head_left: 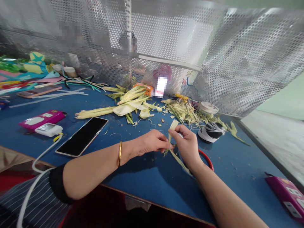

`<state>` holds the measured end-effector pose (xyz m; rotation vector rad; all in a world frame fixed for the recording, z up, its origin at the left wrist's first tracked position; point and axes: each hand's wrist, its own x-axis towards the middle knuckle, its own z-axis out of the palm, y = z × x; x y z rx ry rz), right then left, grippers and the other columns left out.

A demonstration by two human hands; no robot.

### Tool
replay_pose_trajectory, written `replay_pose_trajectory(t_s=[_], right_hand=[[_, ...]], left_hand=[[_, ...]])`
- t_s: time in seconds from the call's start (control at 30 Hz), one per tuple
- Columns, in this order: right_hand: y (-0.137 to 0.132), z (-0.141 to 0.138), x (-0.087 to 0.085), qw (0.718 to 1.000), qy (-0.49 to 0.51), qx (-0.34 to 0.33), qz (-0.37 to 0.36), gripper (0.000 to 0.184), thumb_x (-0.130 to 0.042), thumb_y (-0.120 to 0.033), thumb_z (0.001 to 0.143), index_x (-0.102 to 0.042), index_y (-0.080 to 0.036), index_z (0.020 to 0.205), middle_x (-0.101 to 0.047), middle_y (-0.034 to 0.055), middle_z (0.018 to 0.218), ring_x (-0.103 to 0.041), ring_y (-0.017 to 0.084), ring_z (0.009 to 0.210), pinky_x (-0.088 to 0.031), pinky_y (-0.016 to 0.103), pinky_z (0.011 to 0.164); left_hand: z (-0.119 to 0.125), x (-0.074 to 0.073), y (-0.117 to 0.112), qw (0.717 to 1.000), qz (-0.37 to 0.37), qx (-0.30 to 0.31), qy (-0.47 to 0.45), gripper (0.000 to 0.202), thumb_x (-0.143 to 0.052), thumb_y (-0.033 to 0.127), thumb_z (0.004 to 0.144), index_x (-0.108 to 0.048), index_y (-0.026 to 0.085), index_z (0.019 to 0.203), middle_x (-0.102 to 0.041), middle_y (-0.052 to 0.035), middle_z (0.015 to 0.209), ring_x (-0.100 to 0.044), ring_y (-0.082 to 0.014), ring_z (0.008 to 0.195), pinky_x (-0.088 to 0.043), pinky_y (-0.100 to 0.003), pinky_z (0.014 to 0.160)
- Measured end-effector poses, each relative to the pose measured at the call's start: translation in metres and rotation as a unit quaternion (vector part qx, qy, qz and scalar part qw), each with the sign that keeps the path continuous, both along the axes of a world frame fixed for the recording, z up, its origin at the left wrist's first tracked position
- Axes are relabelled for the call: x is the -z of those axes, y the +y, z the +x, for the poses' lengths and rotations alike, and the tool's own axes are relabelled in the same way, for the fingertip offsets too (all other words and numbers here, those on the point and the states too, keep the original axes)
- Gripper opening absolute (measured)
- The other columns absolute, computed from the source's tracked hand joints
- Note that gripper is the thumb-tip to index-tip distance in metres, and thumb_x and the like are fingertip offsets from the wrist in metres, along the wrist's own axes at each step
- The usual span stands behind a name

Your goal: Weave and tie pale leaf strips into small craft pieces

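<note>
My left hand (pixel 152 143) and my right hand (pixel 187 142) meet above the blue table (pixel 147 177), both pinched on one pale green leaf strip (pixel 173 126). The strip rises between my fingers and its lower end trails down past my right wrist. A gold bangle rings my left wrist. Under my right hand shows a red ring (pixel 207 158), partly hidden.
A black phone (pixel 83 135) lies left of my hands, beside a pink device (pixel 41 118) and a white charger with cable (pixel 48 129). Leaf piles (pixel 128 103) and trimmings (pixel 187 112), a thread spool (pixel 212 131), a tape roll (pixel 208 107); perforated metal screen behind; pink power strip (pixel 287 194).
</note>
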<state>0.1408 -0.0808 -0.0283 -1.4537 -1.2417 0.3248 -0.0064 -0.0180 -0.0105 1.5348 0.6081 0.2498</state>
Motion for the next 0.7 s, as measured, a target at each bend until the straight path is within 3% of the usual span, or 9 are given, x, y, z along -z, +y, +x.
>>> replay_pose_trajectory(t_s=[0.13, 0.27, 0.33, 0.43, 0.53, 0.7], right_hand=[[-0.003, 0.014, -0.016, 0.988, -0.129, 0.052, 0.063, 0.019, -0.055, -0.036, 0.09, -0.067, -0.021, 0.086, -0.065, 0.0042, 0.089, -0.059, 0.02, 0.087, -0.043, 0.032, 0.079], [-0.005, 0.022, -0.021, 0.985, -0.165, -0.027, -0.044, 0.035, -0.046, -0.046, 0.096, -0.067, -0.021, 0.083, -0.066, 0.0022, 0.075, -0.06, 0.018, 0.073, -0.043, 0.029, 0.068], [-0.004, 0.021, -0.018, 0.975, -0.197, -0.07, -0.08, 0.031, -0.049, -0.046, 0.095, -0.066, -0.022, 0.084, -0.066, 0.0006, 0.071, -0.059, 0.017, 0.068, -0.041, 0.028, 0.065], [-0.003, 0.017, -0.012, 0.955, -0.276, -0.091, -0.058, 0.025, -0.053, -0.04, 0.094, -0.062, -0.023, 0.078, -0.064, -0.0007, 0.067, -0.057, 0.017, 0.068, -0.04, 0.028, 0.07], [-0.003, 0.015, -0.01, 0.941, -0.327, -0.084, -0.019, 0.027, -0.049, -0.033, 0.098, -0.058, -0.023, 0.074, -0.062, -0.0011, 0.064, -0.056, 0.017, 0.066, -0.039, 0.028, 0.074], [-0.003, 0.017, -0.01, 0.925, -0.378, -0.046, 0.015, 0.027, -0.047, -0.029, 0.098, -0.057, -0.022, 0.074, -0.062, -0.0006, 0.064, -0.055, 0.017, 0.065, -0.039, 0.029, 0.074]], left_hand=[[-0.002, -0.004, 0.007, 0.993, -0.058, -0.101, -0.028, 0.033, -0.074, 0.046, 0.069, -0.066, 0.014, 0.066, -0.052, 0.0037, 0.054, -0.037, -0.0055, 0.046, -0.021, -0.024, 0.047], [-0.004, -0.007, 0.016, 0.981, -0.078, -0.171, -0.051, 0.039, -0.065, 0.053, 0.079, -0.065, 0.014, 0.071, -0.057, 0.0017, 0.06, -0.041, -0.0057, 0.047, -0.021, -0.023, 0.045], [-0.004, -0.007, 0.019, 0.978, -0.082, -0.183, -0.061, 0.043, -0.061, 0.057, 0.08, -0.063, 0.015, 0.07, -0.057, 0.0015, 0.06, -0.042, -0.0059, 0.047, -0.021, -0.023, 0.045], [-0.004, -0.005, 0.018, 0.981, -0.064, -0.177, -0.052, 0.041, -0.072, 0.054, 0.072, -0.06, 0.015, 0.065, -0.054, 0.0031, 0.056, -0.041, -0.0057, 0.046, -0.021, -0.023, 0.044], [-0.002, -0.005, 0.017, 0.982, -0.041, -0.181, -0.04, 0.032, -0.078, 0.041, 0.067, -0.061, 0.014, 0.064, -0.054, 0.0038, 0.054, -0.041, -0.0056, 0.046, -0.023, -0.022, 0.045], [0.0, -0.004, 0.016, 0.982, -0.034, -0.183, -0.034, 0.022, -0.068, 0.026, 0.078, -0.061, 0.015, 0.06, -0.052, 0.0039, 0.05, -0.041, -0.0055, 0.044, -0.025, -0.022, 0.045]])
